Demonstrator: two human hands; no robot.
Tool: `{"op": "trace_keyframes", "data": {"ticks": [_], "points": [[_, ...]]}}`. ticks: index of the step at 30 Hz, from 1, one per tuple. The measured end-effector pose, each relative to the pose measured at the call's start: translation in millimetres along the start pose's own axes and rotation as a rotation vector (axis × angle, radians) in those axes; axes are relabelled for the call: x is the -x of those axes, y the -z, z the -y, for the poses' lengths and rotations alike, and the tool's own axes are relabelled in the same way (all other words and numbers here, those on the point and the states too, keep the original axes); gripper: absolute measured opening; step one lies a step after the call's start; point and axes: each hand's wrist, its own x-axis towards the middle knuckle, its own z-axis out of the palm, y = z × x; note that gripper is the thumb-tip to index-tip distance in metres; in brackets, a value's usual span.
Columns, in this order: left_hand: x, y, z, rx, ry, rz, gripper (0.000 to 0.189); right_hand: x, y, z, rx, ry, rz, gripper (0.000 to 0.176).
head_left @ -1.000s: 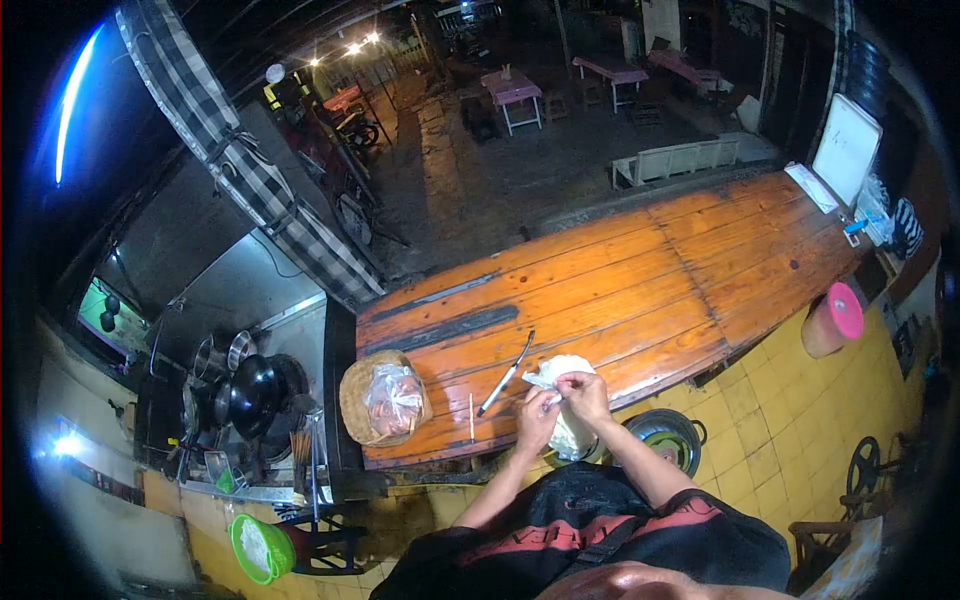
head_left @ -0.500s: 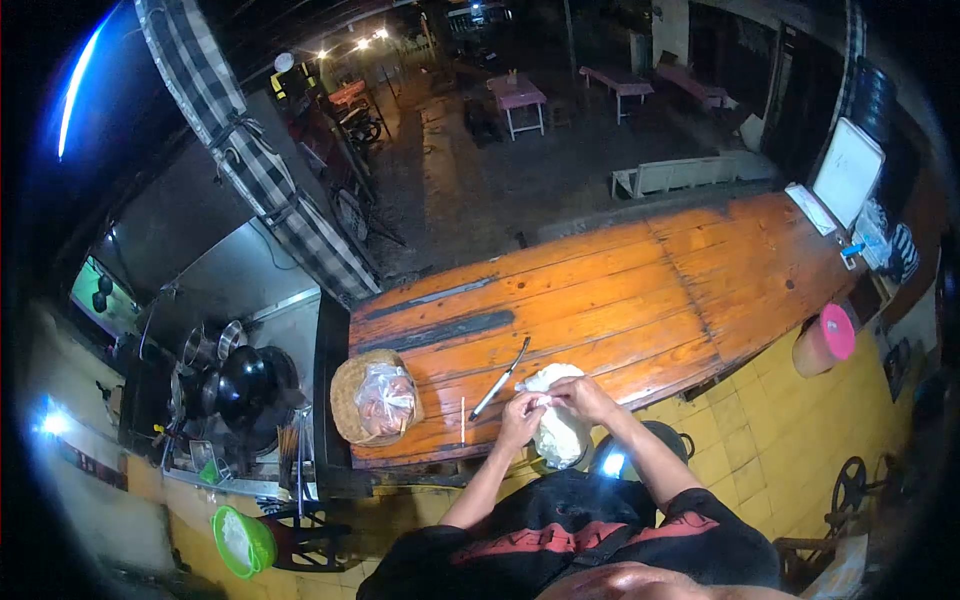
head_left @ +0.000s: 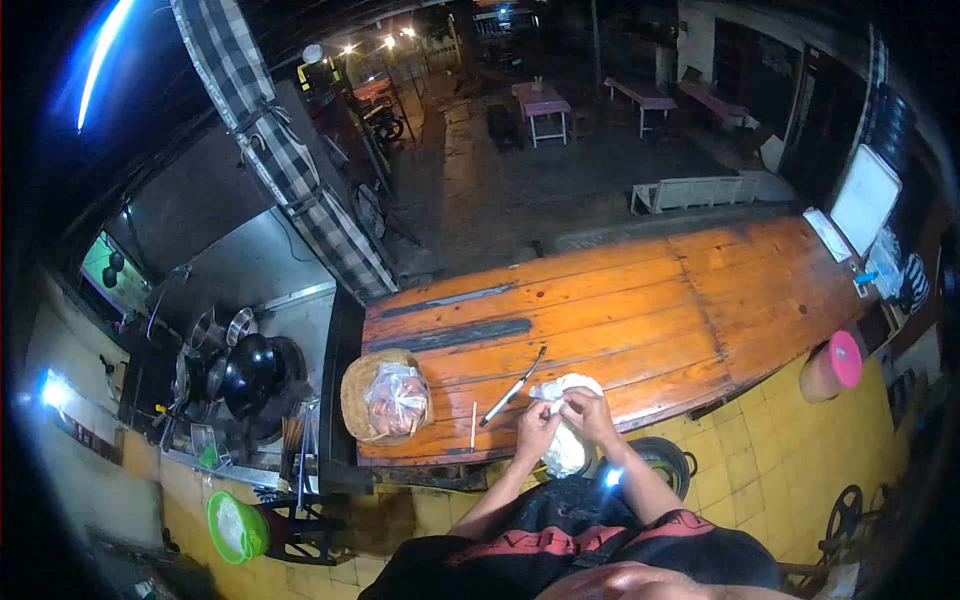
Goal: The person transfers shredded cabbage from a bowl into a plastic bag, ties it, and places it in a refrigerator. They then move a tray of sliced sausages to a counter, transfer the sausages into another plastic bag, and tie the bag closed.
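Observation:
A white plastic bag (head_left: 567, 452) with pale contents hangs at the near edge of the wooden table (head_left: 620, 310). My left hand (head_left: 537, 428) pinches the bag's gathered top. My right hand (head_left: 588, 412) closes on the same part from the other side, its fingers close to the left ones. To the left of my hands lie a knife-like tool (head_left: 512, 388) with a pale handle and a thin white stick (head_left: 473, 427). Farther left, a woven basket (head_left: 353, 398) holds a clear bag (head_left: 397, 400) of reddish-brown items.
A wok (head_left: 250, 375) and pans stand on the stove at the left. Below it is a green basin (head_left: 240, 527). A dark pot (head_left: 660, 460) sits beside my right forearm. A pink-topped container (head_left: 845, 360) and a whiteboard (head_left: 866, 200) are at the right.
The head view has shifted, so the scene sits slightly farther right and mostly lower. Both hands stay on the bag's top, with the fingers slightly repositioned.

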Motion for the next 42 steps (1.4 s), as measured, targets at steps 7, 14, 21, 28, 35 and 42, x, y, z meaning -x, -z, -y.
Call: {"op": "trace_keyframes", "data": {"ticks": [7, 14, 21, 28, 35, 42], "points": [[2.6, 2.8, -8.9, 0.087, -0.009, 0.000, 0.023, 0.2, 6.2, 22.7, 0.039, -0.069, -0.004, 0.020], [-11.8, 22.5, -26.8, -0.245, -0.339, 0.038, 0.021, -2.5, -5.3, 13.9, 0.042, 0.027, -0.003, 0.019], [-24.1, 34.7, -34.2, -0.443, -0.432, 0.149, 0.022, -3.6, -4.3, 18.7, 0.287, 0.014, 0.036, 0.022], [-23.5, 26.7, -13.4, -0.188, -0.302, 0.206, 0.027, 1.6, 5.1, 9.3, 0.164, 0.025, 0.127, 0.024], [-11.0, 15.8, 5.6, -0.033, 0.037, 0.138, 0.025, -3.5, 12.2, 35.1, 0.005, -0.129, 0.035, 0.019], [-13.9, 4.1, 19.9, 0.199, 0.103, 0.152, 0.027, -1.0, 11.4, 15.7, -0.204, -0.221, 0.105, 0.018]]}}
